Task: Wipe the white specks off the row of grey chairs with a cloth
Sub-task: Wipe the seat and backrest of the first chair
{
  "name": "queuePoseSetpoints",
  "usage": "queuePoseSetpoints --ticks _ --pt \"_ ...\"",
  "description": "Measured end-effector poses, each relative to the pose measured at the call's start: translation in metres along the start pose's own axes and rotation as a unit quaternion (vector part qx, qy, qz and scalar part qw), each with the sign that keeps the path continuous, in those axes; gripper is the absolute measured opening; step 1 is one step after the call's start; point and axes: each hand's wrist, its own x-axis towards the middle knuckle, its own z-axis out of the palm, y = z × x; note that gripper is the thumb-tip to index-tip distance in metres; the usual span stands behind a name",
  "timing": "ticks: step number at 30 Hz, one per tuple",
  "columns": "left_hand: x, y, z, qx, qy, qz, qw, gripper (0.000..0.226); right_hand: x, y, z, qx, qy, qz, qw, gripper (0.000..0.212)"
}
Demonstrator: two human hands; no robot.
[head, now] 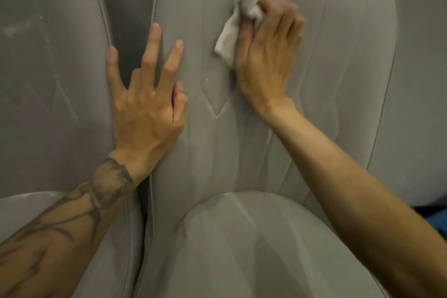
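Right grip (pixel 266 55) presses a white cloth (pixel 238 24) against the middle chair (pixel 326 68), upper centre of the frame.

Nearest, at the bottom, the seat (pixel 242 249) shows pale grey and glossy, with a bare forearm crossing on each side; the left forearm (pixel 72 220) is tattooed. Higher up, the left grip (pixel 147 104) lies flat with fingers spread and straight, holding nothing, across the gap between the middle chair's left edge and the left chair (pixel 48 80). To its right, the right grip has its fingers curled round the crumpled cloth, which sticks out above and to the left of the knuckles and touches the backrest. The chairs are grey, padded, with stitched seams and piped edges. White specks (pixel 208 79) dot a seam between the two grips, and whitish smears mark the left chair at upper left. A right chair (pixel 420 80) fills the right edge.
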Motion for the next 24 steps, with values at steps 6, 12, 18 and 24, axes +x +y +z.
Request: queuePoseSetpoints --ticks 6,12,18,24 --pt "0.001 0.000 -0.002 0.000 0.000 0.000 1.000 0.057 -0.084 0.016 -0.042 0.032 -0.218 -0.222 0.950 0.028" --pt "0.001 0.001 -0.003 0.002 0.007 -0.004 1.000 0.057 -0.004 0.007 -0.004 -0.016 -0.025 -0.012 0.999 0.029" --pt "0.000 0.000 -0.001 -0.001 0.011 0.002 1.000 0.057 -0.091 0.008 -0.048 0.045 -0.234 -0.185 0.953 0.026" --pt "0.001 0.000 -0.001 0.000 0.012 -0.002 1.000 0.057 0.031 -0.002 0.002 -0.024 0.016 -0.001 1.000 0.026"
